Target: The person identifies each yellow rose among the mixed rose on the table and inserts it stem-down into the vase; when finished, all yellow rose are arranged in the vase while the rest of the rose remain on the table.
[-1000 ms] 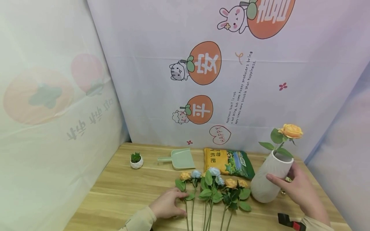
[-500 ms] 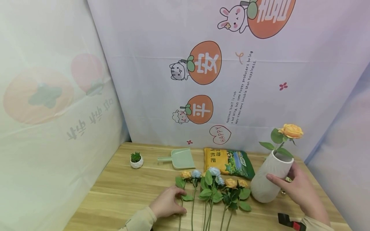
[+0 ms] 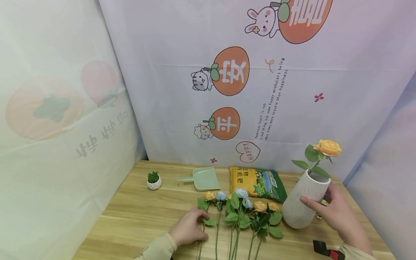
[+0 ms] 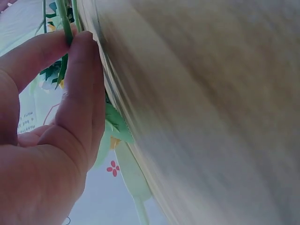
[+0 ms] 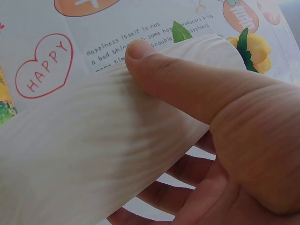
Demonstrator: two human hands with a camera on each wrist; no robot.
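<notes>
In the head view my left hand (image 3: 190,226) pinches the stem of the leftmost yellow rose (image 3: 209,196), which lies at the end of a row of artificial roses. Thumb and fingertips meet on the green stem (image 4: 64,21) in the left wrist view, close beside the wooden tabletop. My right hand (image 3: 339,213) grips a ribbed white vase (image 3: 299,204), thumb across its front and fingers behind. The vase leans to the right, and one yellow rose (image 3: 327,148) stands out of its mouth. Blue roses (image 3: 241,193) and more yellow roses (image 3: 260,206) lie between the hands.
Along the back of the wooden table (image 3: 130,209) are a small potted succulent (image 3: 154,182), a pale green dustpan (image 3: 206,179) and a yellow-green printed bag (image 3: 256,183). Printed cloth (image 3: 169,108) hangs behind and at both sides.
My left hand has shifted slightly left, drawing the yellow rose's stem away from the neighbouring blue rose's stem. The right hand and the vase hold still.
</notes>
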